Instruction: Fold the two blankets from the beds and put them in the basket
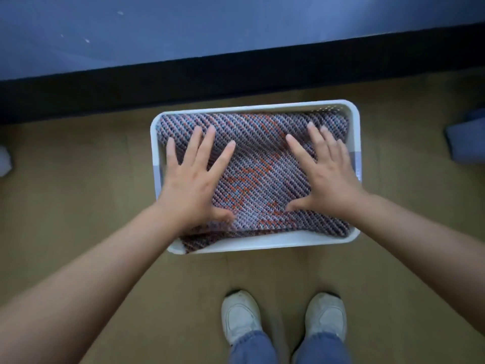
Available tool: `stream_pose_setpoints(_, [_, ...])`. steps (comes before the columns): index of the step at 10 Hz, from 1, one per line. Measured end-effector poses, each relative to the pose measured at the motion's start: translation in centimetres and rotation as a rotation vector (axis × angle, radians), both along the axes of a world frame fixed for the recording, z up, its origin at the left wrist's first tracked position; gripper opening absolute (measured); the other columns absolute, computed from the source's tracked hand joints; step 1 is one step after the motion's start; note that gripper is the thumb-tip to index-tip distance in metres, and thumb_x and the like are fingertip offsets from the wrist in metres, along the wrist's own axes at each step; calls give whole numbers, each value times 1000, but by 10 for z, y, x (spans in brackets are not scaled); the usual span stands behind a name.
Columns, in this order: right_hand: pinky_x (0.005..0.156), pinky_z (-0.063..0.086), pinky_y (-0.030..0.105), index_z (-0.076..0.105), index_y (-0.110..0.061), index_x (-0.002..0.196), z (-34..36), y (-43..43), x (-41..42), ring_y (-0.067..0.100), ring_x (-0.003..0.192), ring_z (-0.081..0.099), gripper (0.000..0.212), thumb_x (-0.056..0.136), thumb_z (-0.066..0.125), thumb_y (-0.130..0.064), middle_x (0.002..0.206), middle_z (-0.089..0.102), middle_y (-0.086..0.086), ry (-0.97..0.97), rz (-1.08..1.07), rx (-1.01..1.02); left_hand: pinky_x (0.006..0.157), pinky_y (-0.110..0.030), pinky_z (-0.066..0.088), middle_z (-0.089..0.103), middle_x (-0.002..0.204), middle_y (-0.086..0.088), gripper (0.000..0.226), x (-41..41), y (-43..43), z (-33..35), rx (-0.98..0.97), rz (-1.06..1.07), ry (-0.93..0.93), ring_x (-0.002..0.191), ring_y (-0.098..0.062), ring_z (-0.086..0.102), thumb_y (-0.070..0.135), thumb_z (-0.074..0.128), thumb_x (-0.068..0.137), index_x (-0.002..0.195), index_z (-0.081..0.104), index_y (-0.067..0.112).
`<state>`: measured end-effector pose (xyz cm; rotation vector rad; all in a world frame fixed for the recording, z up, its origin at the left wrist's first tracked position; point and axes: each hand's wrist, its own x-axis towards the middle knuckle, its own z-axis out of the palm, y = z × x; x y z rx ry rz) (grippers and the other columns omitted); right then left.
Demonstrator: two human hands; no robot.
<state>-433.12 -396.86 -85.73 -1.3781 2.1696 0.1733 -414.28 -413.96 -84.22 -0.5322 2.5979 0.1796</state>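
Note:
A white plastic basket [275, 240] stands on the floor in front of me. A folded knitted blanket [262, 166], grey-blue with orange flecks, fills it to the rim; one corner hangs over the near left edge. My left hand [191, 179] lies flat on the blanket's left half with fingers spread. On the right half my right hand [325, 174] rests flat as well, fingers apart. Neither hand grips the cloth. A second blanket cannot be told apart.
A bed with a blue sheet [183, 30] and a dark frame [236, 80] runs across the far side, just behind the basket. Brown floor [78, 193] surrounds it. My white shoes [283, 316] stand near the basket. A blue object [467, 137] sits at the right edge.

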Motion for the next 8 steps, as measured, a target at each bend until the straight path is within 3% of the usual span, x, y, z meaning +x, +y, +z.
stream_pose_setpoints(1, [105,-16,59,-44,-43,124,-10,-16,-4,32,135,-34,147,41,73,-75,142,-45,3,13,53,131,103,-53,-21,-38,144,-17,142,-3,-19,-26,-10,-26,-190,135,-35,-30,88,55,45,125,-46,29])
stream_pose_setpoints(2, [103,-11,67,-52,-43,114,-38,-22,-11,39,132,-37,148,40,71,-78,129,-54,8,43,153,291,105,-53,-18,-45,139,-19,149,-1,-23,-58,14,24,-313,134,-37,-33,93,52,35,115,-55,28])
stream_pose_setpoints(3, [102,-6,71,-55,-43,110,-71,-21,-17,41,133,-33,148,35,66,-83,135,-50,9,49,212,363,107,-57,-12,-51,129,-18,152,-7,-21,-89,44,62,-405,133,-39,-32,95,49,27,106,-62,26])
stream_pose_setpoints(5, [101,-4,72,-58,-43,105,-103,-27,-16,41,136,-28,151,23,60,-87,145,-40,7,84,177,353,99,-56,-19,-44,140,-19,151,-15,-27,-118,100,155,-423,132,-38,-34,91,50,20,99,-63,30])
stream_pose_setpoints(6, [102,-5,71,-56,-39,110,-95,-24,-12,41,136,-29,149,31,62,-86,146,-39,10,134,210,388,104,-59,-15,-43,140,-20,152,-15,-24,-110,54,115,-439,132,-39,-33,91,52,24,104,-61,27])
stream_pose_setpoints(7, [106,-2,68,-39,-35,132,-62,-25,0,40,138,-23,139,53,68,-74,151,-31,14,195,195,407,108,-58,-9,-38,143,-21,149,-12,-14,-84,-7,130,-388,135,-39,-28,91,49,35,120,-53,24])
stream_pose_setpoints(8, [111,0,61,-19,-32,144,-9,-12,17,36,143,-10,103,81,63,-41,156,-12,13,110,102,320,113,-50,-3,-22,152,-19,121,12,14,-41,27,249,-278,140,-38,-17,76,52,67,143,-24,22])
